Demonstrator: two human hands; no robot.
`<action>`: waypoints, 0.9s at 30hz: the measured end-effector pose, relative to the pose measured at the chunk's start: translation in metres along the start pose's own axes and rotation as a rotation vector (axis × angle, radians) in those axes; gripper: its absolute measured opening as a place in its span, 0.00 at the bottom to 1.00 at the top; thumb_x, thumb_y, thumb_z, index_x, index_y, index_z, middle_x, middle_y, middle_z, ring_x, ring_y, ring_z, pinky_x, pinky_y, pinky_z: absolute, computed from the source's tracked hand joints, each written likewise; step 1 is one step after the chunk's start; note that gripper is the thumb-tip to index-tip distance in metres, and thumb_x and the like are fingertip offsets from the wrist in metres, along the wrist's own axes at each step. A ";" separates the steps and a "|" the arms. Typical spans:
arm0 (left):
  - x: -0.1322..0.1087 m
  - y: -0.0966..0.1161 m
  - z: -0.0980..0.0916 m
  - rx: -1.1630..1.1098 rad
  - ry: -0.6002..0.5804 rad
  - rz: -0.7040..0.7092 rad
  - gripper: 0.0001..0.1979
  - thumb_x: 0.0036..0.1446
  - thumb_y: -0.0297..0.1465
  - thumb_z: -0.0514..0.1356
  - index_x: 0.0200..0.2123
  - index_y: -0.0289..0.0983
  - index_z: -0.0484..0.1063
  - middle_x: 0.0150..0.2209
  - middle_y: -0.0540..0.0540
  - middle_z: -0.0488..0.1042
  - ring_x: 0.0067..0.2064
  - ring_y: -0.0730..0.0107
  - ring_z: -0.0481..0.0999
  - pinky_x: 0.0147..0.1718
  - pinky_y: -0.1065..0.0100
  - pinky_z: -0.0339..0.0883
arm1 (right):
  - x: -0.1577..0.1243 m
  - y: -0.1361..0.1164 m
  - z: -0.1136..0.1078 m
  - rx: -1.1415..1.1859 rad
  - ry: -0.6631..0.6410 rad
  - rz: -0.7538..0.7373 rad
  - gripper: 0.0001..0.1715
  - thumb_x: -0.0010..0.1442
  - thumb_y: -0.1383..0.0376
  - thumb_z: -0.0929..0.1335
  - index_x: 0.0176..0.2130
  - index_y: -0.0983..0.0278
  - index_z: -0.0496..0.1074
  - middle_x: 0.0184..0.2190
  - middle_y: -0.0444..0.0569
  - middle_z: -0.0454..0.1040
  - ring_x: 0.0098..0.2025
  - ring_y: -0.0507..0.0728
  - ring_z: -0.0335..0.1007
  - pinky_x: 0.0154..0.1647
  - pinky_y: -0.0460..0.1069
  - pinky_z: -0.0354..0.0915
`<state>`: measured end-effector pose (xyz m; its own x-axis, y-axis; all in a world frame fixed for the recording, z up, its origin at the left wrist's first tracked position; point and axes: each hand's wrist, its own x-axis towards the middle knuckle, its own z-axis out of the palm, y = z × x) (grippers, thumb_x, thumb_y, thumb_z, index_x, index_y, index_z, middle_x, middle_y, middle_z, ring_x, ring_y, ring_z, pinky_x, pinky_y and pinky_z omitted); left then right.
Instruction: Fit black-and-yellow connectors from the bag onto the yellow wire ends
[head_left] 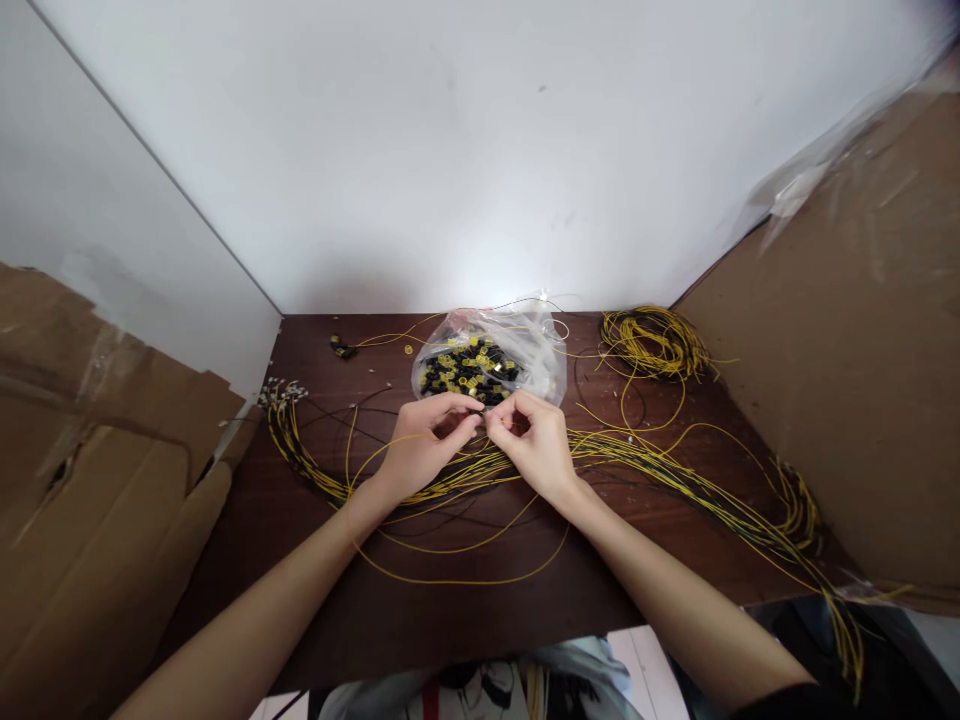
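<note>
No text, label, brand, number or sign can be read.

Left hand pinching small dark piece; right hand beside.
</note>
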<state>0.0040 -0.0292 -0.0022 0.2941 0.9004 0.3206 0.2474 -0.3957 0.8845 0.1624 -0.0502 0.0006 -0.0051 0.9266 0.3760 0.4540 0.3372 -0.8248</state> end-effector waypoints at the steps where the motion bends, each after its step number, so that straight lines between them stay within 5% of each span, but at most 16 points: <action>1: 0.000 0.000 0.000 -0.016 -0.002 -0.018 0.07 0.53 0.29 0.60 0.36 0.34 0.74 0.32 0.46 0.76 0.31 0.71 0.77 0.32 0.72 0.72 | 0.000 0.000 0.000 0.012 -0.002 0.002 0.07 0.53 0.70 0.66 0.24 0.65 0.68 0.21 0.41 0.66 0.23 0.49 0.59 0.25 0.44 0.56; 12: 0.001 -0.001 0.000 -0.142 -0.077 -0.142 0.08 0.52 0.28 0.60 0.38 0.33 0.72 0.33 0.46 0.76 0.32 0.71 0.78 0.33 0.72 0.73 | 0.001 -0.001 -0.002 0.005 -0.033 -0.015 0.08 0.56 0.69 0.66 0.25 0.65 0.70 0.22 0.42 0.67 0.24 0.49 0.60 0.25 0.44 0.56; 19: 0.006 -0.001 -0.001 -0.310 0.003 -0.214 0.09 0.51 0.29 0.61 0.37 0.33 0.72 0.30 0.48 0.75 0.29 0.73 0.77 0.32 0.71 0.73 | 0.004 0.001 -0.006 -0.003 -0.054 -0.037 0.07 0.58 0.67 0.66 0.36 0.65 0.75 0.30 0.47 0.72 0.28 0.51 0.66 0.28 0.45 0.61; 27: 0.008 -0.002 -0.003 -0.283 0.049 -0.199 0.08 0.51 0.30 0.62 0.35 0.33 0.74 0.35 0.47 0.75 0.29 0.73 0.77 0.32 0.71 0.72 | 0.004 0.000 -0.006 -0.018 -0.031 -0.031 0.09 0.57 0.70 0.66 0.35 0.64 0.77 0.27 0.46 0.72 0.26 0.51 0.64 0.27 0.46 0.61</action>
<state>0.0032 -0.0211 -0.0004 0.2189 0.9654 0.1420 0.0279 -0.1516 0.9880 0.1682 -0.0474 0.0046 -0.0463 0.9206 0.3877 0.4688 0.3628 -0.8054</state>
